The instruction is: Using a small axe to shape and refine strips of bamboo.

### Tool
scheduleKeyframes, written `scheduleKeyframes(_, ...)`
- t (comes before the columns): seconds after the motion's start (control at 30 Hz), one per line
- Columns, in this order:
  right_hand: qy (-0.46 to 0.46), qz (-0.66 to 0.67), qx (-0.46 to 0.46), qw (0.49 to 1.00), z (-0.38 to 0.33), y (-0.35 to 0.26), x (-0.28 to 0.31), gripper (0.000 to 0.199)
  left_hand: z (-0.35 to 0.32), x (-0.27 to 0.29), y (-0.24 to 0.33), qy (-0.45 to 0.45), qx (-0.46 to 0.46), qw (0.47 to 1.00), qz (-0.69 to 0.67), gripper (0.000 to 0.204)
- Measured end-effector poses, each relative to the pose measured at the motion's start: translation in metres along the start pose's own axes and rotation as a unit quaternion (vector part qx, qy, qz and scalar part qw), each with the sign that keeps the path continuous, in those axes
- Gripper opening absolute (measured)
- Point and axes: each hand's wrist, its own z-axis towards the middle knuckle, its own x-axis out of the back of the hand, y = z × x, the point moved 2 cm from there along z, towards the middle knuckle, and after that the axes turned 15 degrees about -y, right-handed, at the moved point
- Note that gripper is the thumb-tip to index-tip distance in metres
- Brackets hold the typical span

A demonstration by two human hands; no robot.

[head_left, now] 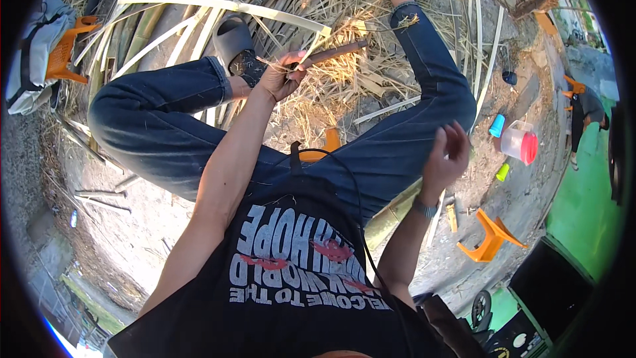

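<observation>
My left hand is closed in front of my lap. Its fingers hold a long, flat brown piece like a knife blade, whose tip points right. A narrow pale strip also runs into that hand. Just beyond, a long pale bamboo strip stretches leftward, its near end close above the brown piece. My right hand is raised beside my right thigh, fingers loosely curled with a gap at the thumb. Nothing shows in it. A dark watch circles that wrist.
Shavings and bamboo poles cover the ground between and beyond my feet. An orange stool, a clear container with a red lid and a blue cup are at right. Another person is at far right.
</observation>
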Motion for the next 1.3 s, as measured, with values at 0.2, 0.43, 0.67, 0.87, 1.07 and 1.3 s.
scheduleKeyframes(0.2,-0.405,0.277,0.009,0.871,0.05,-0.052,-0.176,0.073,0.003,-0.02,-0.011,0.14,-0.039,0.98,0.137,0.024)
scheduleKeyframes(0.43,-0.391,0.246,0.143,0.875,0.039,-0.094,-0.216,0.031,-0.003,0.004,-0.004,0.102,-0.054,0.991,0.073,0.042)
scheduleKeyframes(0.67,-0.353,0.23,0.155,0.893,0.055,-0.084,-0.177,0.017,0.008,-0.047,-0.005,0.095,0.007,0.992,-0.077,0.04)
scheduleKeyframes(0.87,-0.352,0.141,0.242,0.893,0.059,-0.09,-0.157,0.018,0.009,-0.066,-0.013,0.124,-0.002,0.991,-0.041,0.039)
scheduleKeyframes(1.07,-0.291,0.188,0.211,0.914,0.043,-0.083,-0.161,0.016,0.011,-0.066,-0.018,0.082,-0.055,0.995,-0.033,0.042)
scheduleKeyframes(1.3,-0.233,0.16,0.217,0.934,0.017,-0.086,-0.162,0.015,0.011,-0.07,-0.018,0.125,-0.105,0.986,0.038,0.041)
